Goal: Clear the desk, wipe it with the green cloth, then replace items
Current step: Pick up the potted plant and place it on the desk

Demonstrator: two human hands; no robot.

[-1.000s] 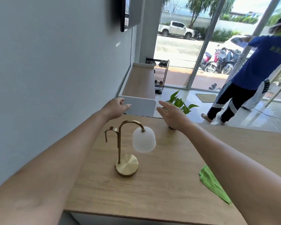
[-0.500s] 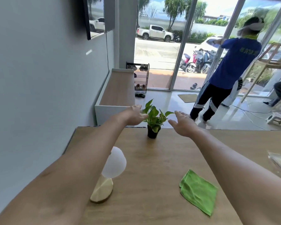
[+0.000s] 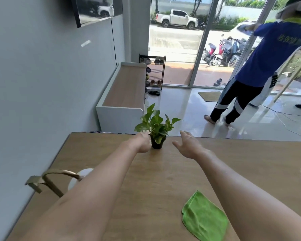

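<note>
My hands have closed in on the one small leafy plant in a black pot (image 3: 157, 134): left hand (image 3: 141, 141) touching it, grip unclear; right hand (image 3: 188, 144) open beside. One green cloth (image 3: 204, 218) lies on the wooden counter (image 3: 163, 180), nearer me, under my right forearm.

Both bare arms reach forward; the left hand (image 3: 142, 142) is loosely curled, the right hand (image 3: 188, 145) open with fingers spread.

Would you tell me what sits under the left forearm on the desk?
The gold lamp stands there; its arched arm and part of the white shade show, while its base is hidden by the left forearm.
</note>
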